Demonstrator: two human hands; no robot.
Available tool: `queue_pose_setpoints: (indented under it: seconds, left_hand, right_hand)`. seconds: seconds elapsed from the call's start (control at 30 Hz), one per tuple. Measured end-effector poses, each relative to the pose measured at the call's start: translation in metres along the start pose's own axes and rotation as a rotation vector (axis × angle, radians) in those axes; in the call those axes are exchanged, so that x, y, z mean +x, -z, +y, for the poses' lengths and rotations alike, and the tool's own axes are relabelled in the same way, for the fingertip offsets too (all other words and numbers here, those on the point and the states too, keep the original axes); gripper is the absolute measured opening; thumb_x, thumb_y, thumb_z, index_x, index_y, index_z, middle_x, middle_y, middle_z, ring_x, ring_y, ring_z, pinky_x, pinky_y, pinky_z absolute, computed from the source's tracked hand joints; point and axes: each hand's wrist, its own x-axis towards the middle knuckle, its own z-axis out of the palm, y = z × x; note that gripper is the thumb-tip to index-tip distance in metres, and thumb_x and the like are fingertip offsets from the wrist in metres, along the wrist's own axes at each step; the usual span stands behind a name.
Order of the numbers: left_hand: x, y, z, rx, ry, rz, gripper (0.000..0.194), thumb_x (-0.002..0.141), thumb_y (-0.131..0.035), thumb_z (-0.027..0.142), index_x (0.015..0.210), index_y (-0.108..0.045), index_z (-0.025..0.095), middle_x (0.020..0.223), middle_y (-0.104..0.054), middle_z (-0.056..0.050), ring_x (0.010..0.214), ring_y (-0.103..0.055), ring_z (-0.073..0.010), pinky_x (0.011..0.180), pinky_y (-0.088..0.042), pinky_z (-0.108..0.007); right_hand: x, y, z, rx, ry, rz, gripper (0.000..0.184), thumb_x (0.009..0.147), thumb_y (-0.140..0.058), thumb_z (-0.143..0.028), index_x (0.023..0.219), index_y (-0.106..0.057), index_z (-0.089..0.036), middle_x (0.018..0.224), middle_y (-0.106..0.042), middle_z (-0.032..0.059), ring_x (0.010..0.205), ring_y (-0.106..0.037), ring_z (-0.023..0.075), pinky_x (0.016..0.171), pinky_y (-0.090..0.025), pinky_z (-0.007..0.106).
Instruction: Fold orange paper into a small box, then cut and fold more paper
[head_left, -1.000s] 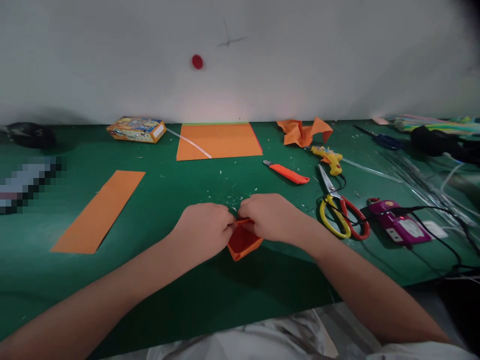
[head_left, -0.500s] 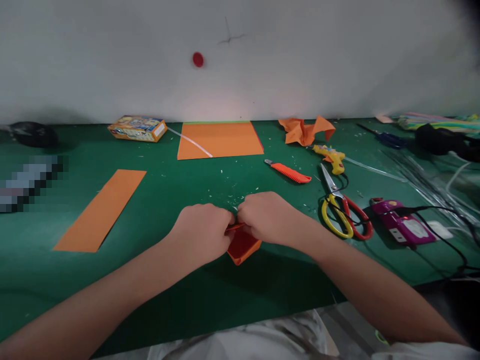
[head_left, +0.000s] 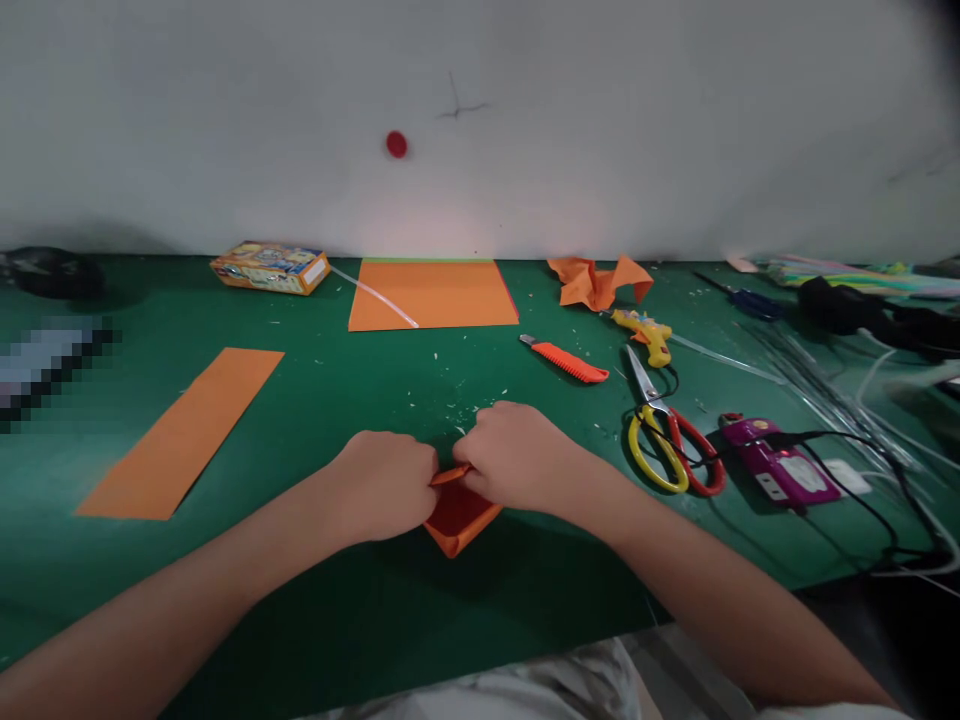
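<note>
A small folded piece of orange paper (head_left: 457,522) sits on the green table (head_left: 375,400) just in front of me. My left hand (head_left: 386,485) and my right hand (head_left: 510,458) are both closed on its upper edge, knuckles up, fingertips almost meeting. Most of the paper's top part is hidden under the fingers; only its lower corner shows below them.
A long orange paper strip (head_left: 180,435) lies to the left, a full orange sheet (head_left: 433,294) and a printed box (head_left: 270,268) at the back. To the right are an orange utility knife (head_left: 566,360), crumpled orange paper (head_left: 598,281), a glue gun (head_left: 643,335), scissors (head_left: 664,430), a purple power strip (head_left: 780,473) and cables.
Both hands with the folded paper sit slightly lower and to the left in the picture; the whole scene has shifted as the head moved. The grip looks the same.
</note>
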Motion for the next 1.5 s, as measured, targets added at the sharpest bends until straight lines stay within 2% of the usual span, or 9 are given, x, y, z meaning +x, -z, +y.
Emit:
queue_pose_setpoints:
  seconds: [0.17, 0.27, 0.47, 0.7, 0.87, 1.0, 1.2, 1.33, 1.5]
  left_hand:
    - [-0.005, 0.001, -0.001, 0.026, -0.022, 0.007, 0.028, 0.088, -0.043, 0.018, 0.079, -0.069, 0.019, 0.073, -0.073, -0.011, 0.066, -0.07, -0.0282, 0.053, -0.039, -0.033]
    - [-0.01, 0.001, -0.002, 0.077, -0.055, 0.031, 0.034, 0.095, -0.041, 0.026, 0.08, -0.071, 0.019, 0.07, -0.071, -0.011, 0.062, -0.068, -0.0283, 0.055, -0.039, -0.034]
    - [-0.011, 0.001, -0.008, 0.129, -0.169, 0.073, 0.042, 0.101, -0.036, 0.028, 0.081, -0.071, 0.02, 0.069, -0.069, -0.009, 0.057, -0.064, -0.0245, 0.056, -0.038, -0.032]
    - [-0.005, 0.0, -0.015, 0.166, -0.227, 0.13, 0.045, 0.103, -0.037, 0.028, 0.072, -0.068, 0.018, 0.063, -0.064, -0.007, 0.053, -0.059, -0.0199, 0.051, -0.028, -0.03]
    - [-0.004, 0.001, -0.016, 0.143, -0.225, 0.171, 0.052, 0.105, -0.038, 0.036, 0.065, -0.065, 0.019, 0.059, -0.062, -0.007, 0.051, -0.058, -0.02, 0.051, -0.027, -0.03]
    - [-0.005, 0.0, -0.017, 0.07, -0.247, 0.258, 0.043, 0.1, -0.048, 0.035, 0.064, -0.065, 0.02, 0.062, -0.065, -0.006, 0.056, -0.061, -0.0215, 0.056, -0.032, -0.032]
    - [-0.006, 0.004, -0.021, 0.067, -0.367, 0.306, 0.034, 0.095, -0.048, 0.02, 0.064, -0.062, 0.019, 0.063, -0.067, -0.004, 0.061, -0.06, -0.02, 0.076, -0.038, -0.039]
    - [-0.002, 0.006, -0.021, 0.112, -0.372, 0.367, 0.034, 0.093, -0.047, 0.02, 0.061, -0.058, 0.02, 0.064, -0.066, -0.005, 0.064, -0.06, -0.0207, 0.074, -0.037, -0.038]
    - [0.0, 0.004, -0.018, 0.21, -0.312, 0.352, 0.032, 0.091, -0.049, 0.023, 0.062, -0.061, 0.021, 0.063, -0.066, -0.006, 0.066, -0.062, -0.0212, 0.073, -0.038, -0.037]
  right_hand:
    - [0.002, 0.012, -0.004, -0.046, 0.052, -0.078, 0.019, 0.09, -0.057, -0.008, 0.079, -0.071, -0.016, 0.074, -0.07, 0.0071, 0.071, -0.062, 0.0188, 0.059, -0.028, 0.03]
    - [0.004, 0.015, -0.007, -0.06, 0.026, -0.103, 0.02, 0.088, -0.057, -0.006, 0.079, -0.071, -0.016, 0.076, -0.071, 0.0074, 0.072, -0.063, 0.0193, 0.058, -0.028, 0.03]
    - [0.0, 0.006, -0.001, -0.022, 0.014, 0.008, 0.019, 0.091, -0.056, -0.018, 0.079, -0.072, -0.019, 0.078, -0.072, 0.0067, 0.073, -0.064, 0.0214, 0.057, -0.027, 0.032]
    - [-0.007, 0.004, 0.007, 0.101, 0.172, 0.128, 0.018, 0.091, -0.055, -0.02, 0.082, -0.07, -0.018, 0.085, -0.07, 0.005, 0.081, -0.058, 0.0196, 0.064, -0.033, 0.032]
    - [-0.007, 0.004, 0.009, 0.055, 0.245, 0.095, 0.026, 0.097, -0.049, -0.015, 0.082, -0.07, -0.016, 0.085, -0.069, 0.0064, 0.082, -0.055, 0.0195, 0.065, -0.032, 0.032]
    - [-0.006, 0.002, 0.011, 0.002, 0.276, 0.1, 0.025, 0.094, -0.051, -0.011, 0.078, -0.069, -0.016, 0.084, -0.069, 0.0071, 0.082, -0.054, 0.02, 0.064, -0.028, 0.033]
    - [-0.007, 0.0, 0.011, 0.031, 0.209, 0.127, 0.023, 0.093, -0.051, -0.01, 0.083, -0.07, -0.016, 0.088, -0.071, 0.006, 0.083, -0.056, 0.0197, 0.063, -0.027, 0.033]
    - [-0.01, 0.0, 0.011, 0.085, 0.125, 0.173, 0.024, 0.095, -0.052, -0.022, 0.081, -0.072, -0.018, 0.088, -0.072, 0.0057, 0.084, -0.058, 0.0203, 0.064, -0.029, 0.033]
    - [-0.011, -0.002, 0.012, 0.107, 0.11, 0.162, 0.026, 0.095, -0.049, -0.018, 0.086, -0.074, -0.019, 0.094, -0.074, 0.006, 0.088, -0.06, 0.0204, 0.066, -0.032, 0.033]
